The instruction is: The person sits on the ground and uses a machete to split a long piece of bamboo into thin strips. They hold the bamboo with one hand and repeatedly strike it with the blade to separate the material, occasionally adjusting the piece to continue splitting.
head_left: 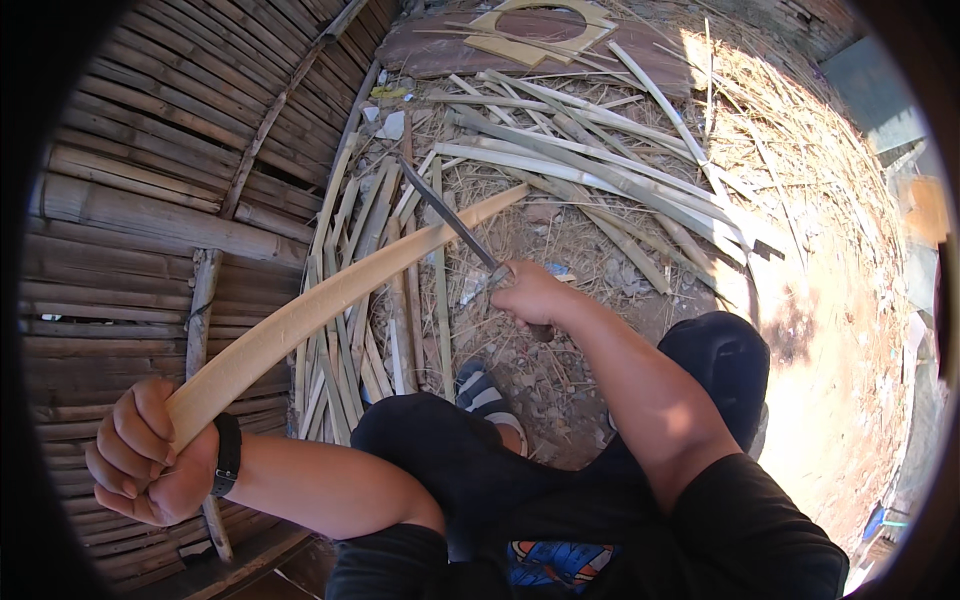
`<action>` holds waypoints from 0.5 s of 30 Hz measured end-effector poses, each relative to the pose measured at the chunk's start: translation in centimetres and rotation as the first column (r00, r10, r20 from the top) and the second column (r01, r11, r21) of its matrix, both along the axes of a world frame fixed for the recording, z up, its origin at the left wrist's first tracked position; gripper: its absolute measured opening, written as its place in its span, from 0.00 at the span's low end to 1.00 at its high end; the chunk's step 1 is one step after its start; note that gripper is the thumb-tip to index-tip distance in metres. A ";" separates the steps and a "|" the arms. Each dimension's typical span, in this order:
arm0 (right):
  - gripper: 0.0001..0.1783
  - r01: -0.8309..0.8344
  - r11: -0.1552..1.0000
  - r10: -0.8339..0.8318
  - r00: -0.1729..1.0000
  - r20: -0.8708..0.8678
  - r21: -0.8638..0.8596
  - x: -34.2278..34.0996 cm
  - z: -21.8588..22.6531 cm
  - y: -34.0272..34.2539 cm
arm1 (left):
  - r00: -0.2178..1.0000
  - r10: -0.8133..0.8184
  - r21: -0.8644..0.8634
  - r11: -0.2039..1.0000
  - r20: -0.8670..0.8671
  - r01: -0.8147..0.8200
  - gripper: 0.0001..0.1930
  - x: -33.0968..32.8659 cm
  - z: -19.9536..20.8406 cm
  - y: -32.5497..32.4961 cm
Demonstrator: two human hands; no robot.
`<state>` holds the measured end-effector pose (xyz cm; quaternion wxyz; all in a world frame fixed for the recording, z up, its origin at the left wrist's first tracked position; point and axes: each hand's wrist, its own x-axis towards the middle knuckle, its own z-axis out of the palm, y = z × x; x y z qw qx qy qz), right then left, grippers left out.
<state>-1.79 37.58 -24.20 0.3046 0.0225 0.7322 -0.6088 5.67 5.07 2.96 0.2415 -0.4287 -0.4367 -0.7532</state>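
Observation:
My left hand (pixel 150 455) is closed round the near end of a long pale bamboo strip (pixel 330 300), out at the lower left. The strip slants up and away to the right, its far end over the littered ground. In my right hand (pixel 535 298) is the handle of a knife (pixel 450 217) with a long dark blade and a bent tip. That blade crosses the strip near its far end, pointing up and left. Whether its edge bites into the strip, I cannot tell.
A bamboo wall (pixel 150 210) rises close on the left. Split bamboo pieces (pixel 600 165) lie heaped ahead, with more strips (pixel 345 340) along the wall. Shavings cover the ground. A board with a round hole (pixel 490 45) lies at the back. My knees and sandalled foot (pixel 485 395) are below.

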 end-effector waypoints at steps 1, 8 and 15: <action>0.30 0.001 1.000 -0.001 1.000 0.011 -0.008 0.7 0.5 -0.1 | 1.000 -0.003 0.002 1.000 0.003 0.003 0.15 0.1 -0.2 -0.3; 0.35 -0.249 0.968 0.186 0.793 -0.581 -0.030 3.7 3.3 -4.7 | 0.998 0.024 0.006 1.000 0.054 -0.024 0.15 0.9 0.5 -0.4; 0.36 -0.087 0.996 0.087 0.996 0.002 0.025 1.3 3.3 -1.7 | 0.992 0.097 0.007 0.995 0.077 -0.098 0.15 2.2 1.0 -1.9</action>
